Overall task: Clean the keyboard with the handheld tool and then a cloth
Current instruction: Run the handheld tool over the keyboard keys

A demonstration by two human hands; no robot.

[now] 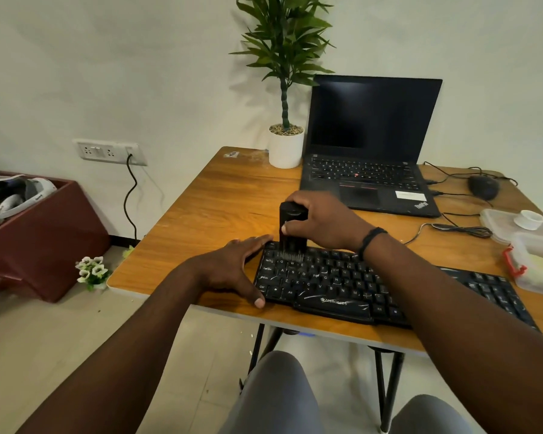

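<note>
A black keyboard [336,285] lies along the front edge of the wooden table [220,198]. My right hand [322,222] grips a black handheld brush tool [290,227] held upright, its bristles down on the upper-left key rows. My left hand [235,269] rests flat against the keyboard's left end, fingers spread along the edge and thumb at the front corner. No cloth is visible to me.
An open black laptop [370,145] stands behind the keyboard, with a potted plant [286,145] to its left. A mouse [483,187] and cables lie at the right. Clear plastic containers [527,245] sit at the far right edge. A maroon box [38,233] stands on the floor at left.
</note>
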